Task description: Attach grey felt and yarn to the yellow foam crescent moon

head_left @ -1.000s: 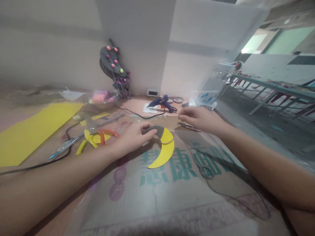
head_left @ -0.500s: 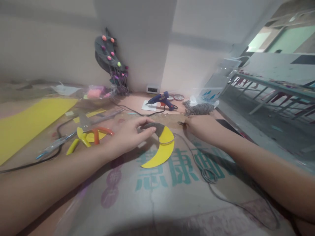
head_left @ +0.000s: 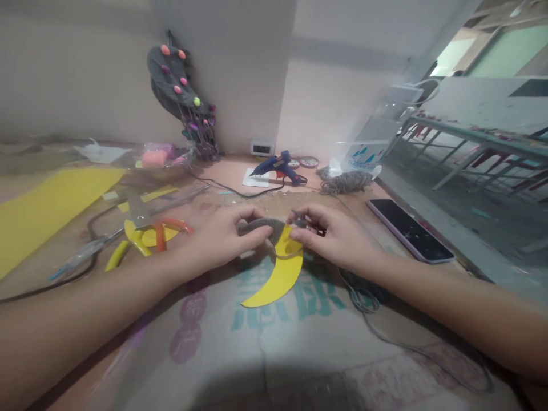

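A yellow foam crescent (head_left: 278, 274) lies on a printed sack (head_left: 274, 354), its upper end wrapped in grey yarn. My left hand (head_left: 222, 240) presses down on that grey end, fingers curled over it. My right hand (head_left: 334, 237) is closed in a pinch on small metal snips (head_left: 311, 226), whose tips sit just right of the wrapped end above the crescent. A loose grey yarn strand (head_left: 377, 325) trails from the crescent under my right forearm.
Orange-and-yellow scissors (head_left: 148, 231) and a cable lie to the left, beside a yellow foam sheet (head_left: 47, 211). At the back are a blue glue gun (head_left: 276, 166), a grey yarn pile (head_left: 342, 181) and a dark pom-pom ornament (head_left: 180, 91). A phone (head_left: 409, 229) lies right.
My right hand picked the snips up from the table and brought them left to the crescent's wrapped end. The phone came into view. My left hand stayed on the crescent.
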`<state>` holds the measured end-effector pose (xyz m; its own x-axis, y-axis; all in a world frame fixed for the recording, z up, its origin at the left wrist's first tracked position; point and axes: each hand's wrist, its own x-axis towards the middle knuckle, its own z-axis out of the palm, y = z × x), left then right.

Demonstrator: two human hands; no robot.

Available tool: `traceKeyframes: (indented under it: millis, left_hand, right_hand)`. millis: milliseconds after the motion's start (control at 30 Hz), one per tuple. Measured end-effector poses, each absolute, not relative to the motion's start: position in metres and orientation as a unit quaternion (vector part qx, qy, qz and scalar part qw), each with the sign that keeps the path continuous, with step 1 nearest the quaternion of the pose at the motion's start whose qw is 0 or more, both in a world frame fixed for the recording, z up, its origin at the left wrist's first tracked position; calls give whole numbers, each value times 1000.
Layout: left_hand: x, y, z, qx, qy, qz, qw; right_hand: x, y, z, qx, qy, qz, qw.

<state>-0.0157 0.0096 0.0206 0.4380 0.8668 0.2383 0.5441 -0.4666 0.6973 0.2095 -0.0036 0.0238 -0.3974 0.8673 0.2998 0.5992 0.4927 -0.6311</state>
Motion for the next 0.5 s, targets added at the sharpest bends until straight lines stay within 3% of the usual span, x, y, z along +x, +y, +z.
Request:
traceKeyframes:
  millis: [100, 267, 500]
  left_hand:
    - [-15, 7, 23, 805, 436, 292, 279]
    - [-10, -1, 24, 735, 455, 307, 398]
    - [-7, -6, 22, 745, 439, 325, 383]
  right_hand:
    - [205, -8, 19, -463, -788, 275, 299]
    - [204, -11, 15, -464, -769, 283, 338]
    - [211, -12, 15, -385, -832, 231, 327]
